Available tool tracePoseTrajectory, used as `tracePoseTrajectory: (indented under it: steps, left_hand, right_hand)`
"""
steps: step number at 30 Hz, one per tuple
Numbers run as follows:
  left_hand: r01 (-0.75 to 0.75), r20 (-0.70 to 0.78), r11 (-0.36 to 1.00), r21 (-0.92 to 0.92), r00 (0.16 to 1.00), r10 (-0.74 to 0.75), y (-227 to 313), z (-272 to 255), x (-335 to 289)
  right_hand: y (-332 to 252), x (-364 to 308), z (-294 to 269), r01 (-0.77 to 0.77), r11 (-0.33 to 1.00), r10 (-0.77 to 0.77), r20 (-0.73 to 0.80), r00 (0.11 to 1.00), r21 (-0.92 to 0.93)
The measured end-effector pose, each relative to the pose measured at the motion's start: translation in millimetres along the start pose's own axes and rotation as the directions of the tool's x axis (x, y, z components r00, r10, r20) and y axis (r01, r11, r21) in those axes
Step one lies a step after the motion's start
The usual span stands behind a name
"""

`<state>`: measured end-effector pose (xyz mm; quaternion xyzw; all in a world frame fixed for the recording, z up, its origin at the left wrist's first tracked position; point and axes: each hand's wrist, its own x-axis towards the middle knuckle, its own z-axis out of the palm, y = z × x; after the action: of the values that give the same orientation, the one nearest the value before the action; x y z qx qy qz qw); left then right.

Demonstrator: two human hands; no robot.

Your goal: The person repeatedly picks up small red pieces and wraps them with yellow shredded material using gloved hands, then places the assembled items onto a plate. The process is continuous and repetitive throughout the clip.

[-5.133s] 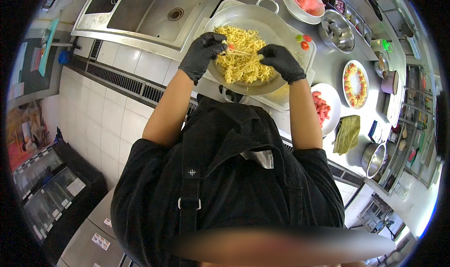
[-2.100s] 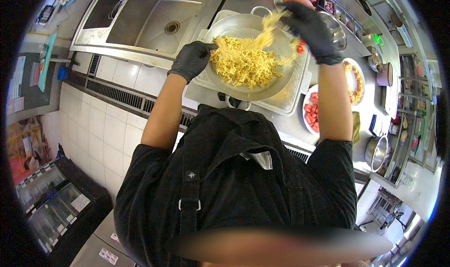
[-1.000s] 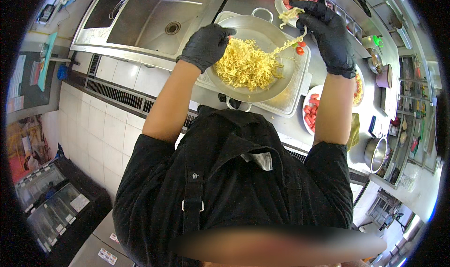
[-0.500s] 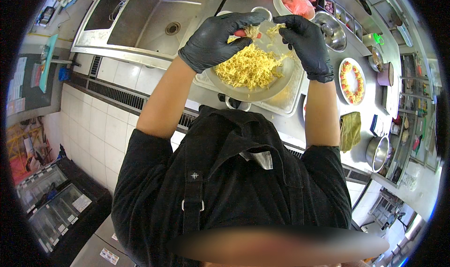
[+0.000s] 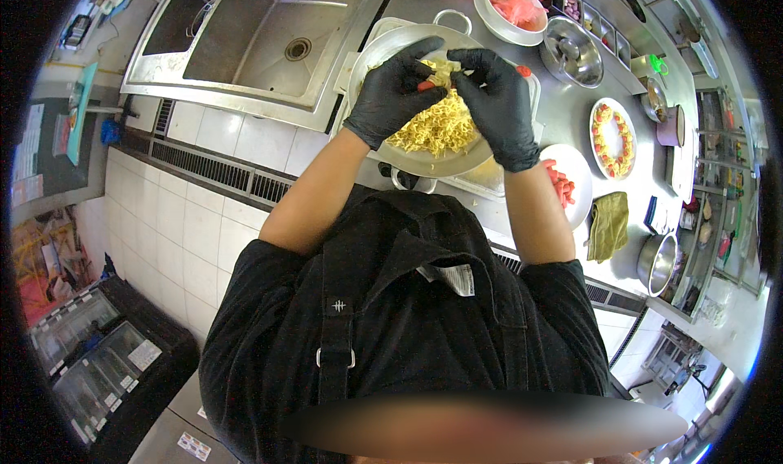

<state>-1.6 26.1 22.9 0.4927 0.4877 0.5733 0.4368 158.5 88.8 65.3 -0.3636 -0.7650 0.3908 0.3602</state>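
Steel counter [image 5: 563, 130] runs from top toward lower right, with a sink [image 5: 261, 36] at upper left. On the counter in front of the person: a flat tray [image 5: 492, 178], mostly hidden under a wide round metal pan [image 5: 382, 48] with loop handles. Right of the pan, a white plate [image 5: 579, 166] carries cut red sausage pieces [image 5: 560, 185], partly behind the right forearm. Farther right, an oval white plate [image 5: 613, 142] has small yellow-and-red items set in a ring. Beyond the pan, a white bowl [image 5: 485, 17] with something pink in it stands just beside a shiny metal bowl [image 5: 589, 74]. A deep metal pot [image 5: 655, 266] sits at lower right, a folded green cloth [image 5: 608, 227] near it.

Pile of yellow noodles [image 5: 436, 130] lies in the pan, below both hands, partly covered by them. Left hand [image 5: 394, 93], black glove: thumb and fingers curve in and pinch a red sausage piece [image 5: 426, 85] above the pile. Right hand [image 5: 493, 109], also gloved: fingers bent in, close to a noodle bundle [image 5: 443, 72] at the sausage piece; can't tell if they pinch a strand. Small red tomato [image 5: 523, 71] rests beyond the right hand, near the pan.
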Motion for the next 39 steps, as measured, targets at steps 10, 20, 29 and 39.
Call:
tracePoseTrajectory:
  steps: [10,20,29,39]
  left_hand:
    - [0.113,-0.092,0.989,0.096,0.990,-0.104,-6.5,0.4,-3.8]
    - [0.271,-0.019,0.812,-0.517,0.945,-0.327,-9.6,-1.0,-2.7]
    - [0.276,0.061,0.756,-0.594,0.952,-0.300,-20.1,-7.8,-6.5]
    - [0.308,0.139,0.818,-0.486,0.951,-0.276,-0.4,-16.8,-11.4]
  right_hand:
    - [25.4,-25.2,29.2,0.023,0.998,-0.016,-0.124,0.992,0.057]
    - [19.6,-31.2,28.9,0.069,0.997,-0.066,-0.131,0.989,0.019]
    - [30.8,-41.9,31.5,-0.072,0.960,0.106,-0.117,0.987,0.269]
    - [40.2,-38.9,-6.8,-0.082,0.991,0.051,0.278,0.959,0.103]
